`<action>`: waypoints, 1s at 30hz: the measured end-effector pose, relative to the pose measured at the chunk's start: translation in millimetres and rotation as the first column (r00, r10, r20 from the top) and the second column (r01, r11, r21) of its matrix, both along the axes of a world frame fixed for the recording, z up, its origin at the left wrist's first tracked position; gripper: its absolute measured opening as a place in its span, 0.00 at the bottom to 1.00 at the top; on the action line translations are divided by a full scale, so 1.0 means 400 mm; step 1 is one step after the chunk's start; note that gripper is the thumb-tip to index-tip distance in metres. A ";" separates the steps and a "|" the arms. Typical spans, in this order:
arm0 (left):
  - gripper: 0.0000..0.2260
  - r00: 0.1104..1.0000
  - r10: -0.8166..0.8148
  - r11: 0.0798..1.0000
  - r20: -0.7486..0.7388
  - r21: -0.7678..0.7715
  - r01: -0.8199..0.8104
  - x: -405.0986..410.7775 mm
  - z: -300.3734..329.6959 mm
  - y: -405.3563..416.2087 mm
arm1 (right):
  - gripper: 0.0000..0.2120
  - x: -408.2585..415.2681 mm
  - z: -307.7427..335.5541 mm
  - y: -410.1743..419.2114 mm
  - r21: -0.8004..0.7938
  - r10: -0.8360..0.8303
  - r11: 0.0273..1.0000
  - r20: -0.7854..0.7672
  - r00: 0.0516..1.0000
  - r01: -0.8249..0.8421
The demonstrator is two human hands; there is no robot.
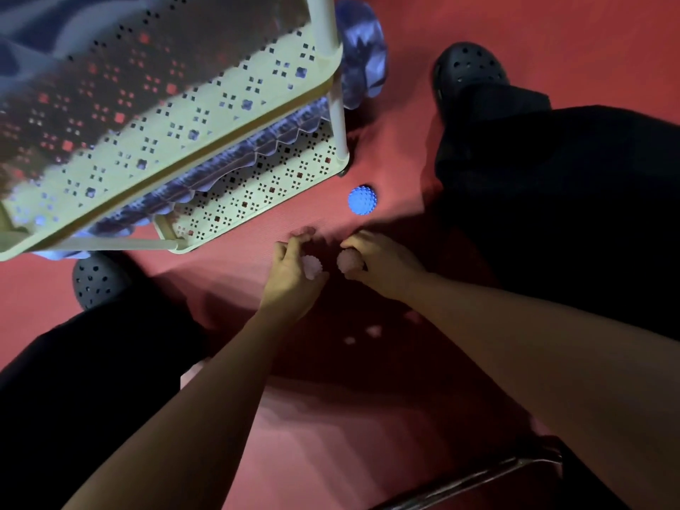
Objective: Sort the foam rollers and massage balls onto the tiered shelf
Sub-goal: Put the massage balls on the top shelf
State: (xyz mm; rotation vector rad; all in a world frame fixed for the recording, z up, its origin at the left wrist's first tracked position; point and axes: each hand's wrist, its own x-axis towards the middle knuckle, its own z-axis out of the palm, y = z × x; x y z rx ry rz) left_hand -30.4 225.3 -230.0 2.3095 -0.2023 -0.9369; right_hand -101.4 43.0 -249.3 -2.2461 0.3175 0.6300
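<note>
Left hand (294, 270) and right hand (382, 263) are each curling fingers around a pink spiky massage ball (312, 266) (349, 260); blue spiky ball (362, 200) is lying near the shelf (257, 189).

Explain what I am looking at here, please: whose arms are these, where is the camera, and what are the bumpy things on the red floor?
There is no machine here. One camera, worn on a person's head, looks down at their own bare arms, dark trousers and black clogs. The left hand curls its fingers round one pink spiky ball; the right hand grips another pink ball. Both are low over the red mat. A blue spiky ball lies loose on the mat, beside the cream shelf. A purple ridged roller already lies on a lower tier, and another roller shows behind the shelf post.
</note>
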 end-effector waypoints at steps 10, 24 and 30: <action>0.30 0.938 0.312 0.929 -0.150 -0.159 -0.334 -0.015 -0.006 -0.019 | 0.28 0.007 0.028 -0.063 0.283 -0.507 0.843 0.133 0.852 0.457; 0.11 0.364 0.695 0.343 -0.619 -0.159 -0.926 -0.013 -0.011 -0.074 | 0.39 0.122 0.033 -0.107 -0.202 -0.271 0.949 -0.122 0.955 0.243; 0.09 0.351 0.688 0.327 -0.635 -0.160 -0.931 -0.014 -0.005 -0.071 | 0.27 0.142 -0.014 -0.101 -0.171 -0.217 0.967 -0.170 0.961 0.188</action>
